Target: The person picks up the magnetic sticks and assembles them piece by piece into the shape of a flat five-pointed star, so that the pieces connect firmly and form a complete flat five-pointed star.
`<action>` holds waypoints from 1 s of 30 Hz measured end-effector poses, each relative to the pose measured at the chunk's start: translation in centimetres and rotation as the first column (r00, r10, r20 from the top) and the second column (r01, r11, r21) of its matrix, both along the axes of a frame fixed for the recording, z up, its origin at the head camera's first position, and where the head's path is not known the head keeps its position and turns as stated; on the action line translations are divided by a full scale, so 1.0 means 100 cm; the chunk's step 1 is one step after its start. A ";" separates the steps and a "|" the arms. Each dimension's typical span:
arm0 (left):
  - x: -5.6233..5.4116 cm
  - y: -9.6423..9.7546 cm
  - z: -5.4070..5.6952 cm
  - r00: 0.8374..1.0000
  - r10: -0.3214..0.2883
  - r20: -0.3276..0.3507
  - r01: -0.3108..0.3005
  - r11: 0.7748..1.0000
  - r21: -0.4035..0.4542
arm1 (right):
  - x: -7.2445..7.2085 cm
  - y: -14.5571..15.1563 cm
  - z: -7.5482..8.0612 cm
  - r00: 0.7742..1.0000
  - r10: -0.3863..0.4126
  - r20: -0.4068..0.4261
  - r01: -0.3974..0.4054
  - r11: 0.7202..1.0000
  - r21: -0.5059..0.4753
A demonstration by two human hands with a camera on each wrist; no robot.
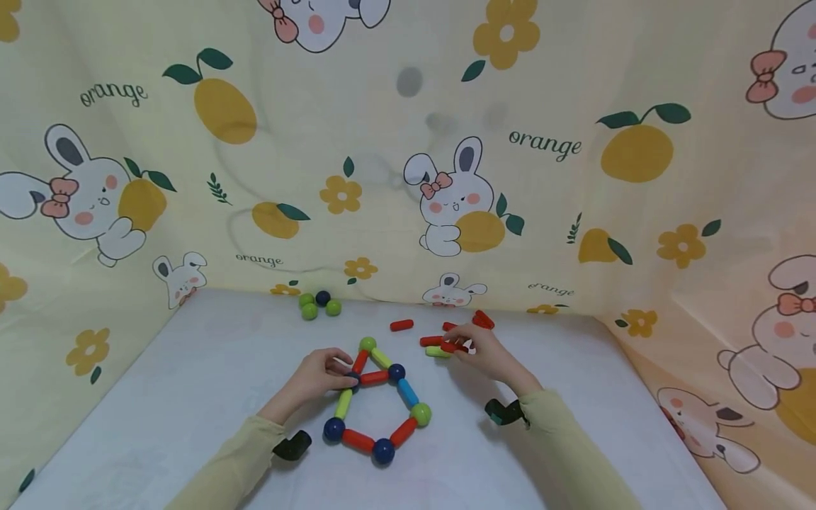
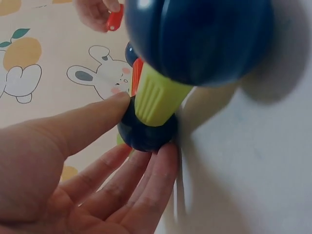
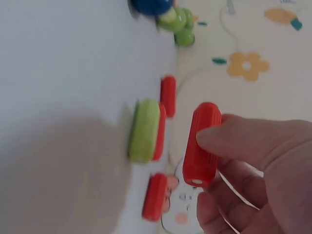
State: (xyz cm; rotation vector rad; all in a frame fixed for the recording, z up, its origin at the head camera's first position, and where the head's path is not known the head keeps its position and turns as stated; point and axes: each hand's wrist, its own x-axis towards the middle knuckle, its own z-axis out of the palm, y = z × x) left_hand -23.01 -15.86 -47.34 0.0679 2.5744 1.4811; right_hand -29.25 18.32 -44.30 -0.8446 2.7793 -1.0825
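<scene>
On the white table lies a joined figure of coloured rods and balls, a five-sided ring with a triangle on its far left side. My left hand (image 1: 319,373) grips the dark blue ball (image 2: 146,129) where ring and triangle meet, thumb on one side and fingers on the other. A yellow-green rod (image 2: 158,95) runs from that ball to another dark blue ball (image 1: 334,430). My right hand (image 1: 487,352) pinches a red rod (image 3: 202,144) between thumb and fingers, raised off the table. Below it lie a yellow-green rod (image 3: 145,130) and a red rod (image 1: 431,341).
Several green balls (image 1: 333,307) and a dark blue ball (image 1: 323,298) sit at the back left. Another red rod (image 1: 401,325) lies near the back middle, and more red rods (image 1: 484,319) lie at the back right. A printed cloth (image 1: 382,234) hangs behind the table.
</scene>
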 end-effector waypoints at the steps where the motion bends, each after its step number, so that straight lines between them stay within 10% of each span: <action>1: -0.001 -0.001 0.000 1.000 -0.003 -0.005 0.003 1.000 -0.004 | 0.003 -0.003 -0.001 1.000 0.015 0.016 -0.015 1.000 0.004; 13: -0.006 -0.005 0.002 1.000 0.000 -0.018 -0.001 1.000 -0.002 | 0.005 -0.042 -0.023 0.979 0.189 0.080 -0.190 0.982 0.015; 30: -0.007 -0.005 0.002 1.000 0.013 -0.006 -0.013 1.000 0.007 | 0.006 -0.054 -0.025 0.977 0.157 0.147 -0.159 0.987 0.001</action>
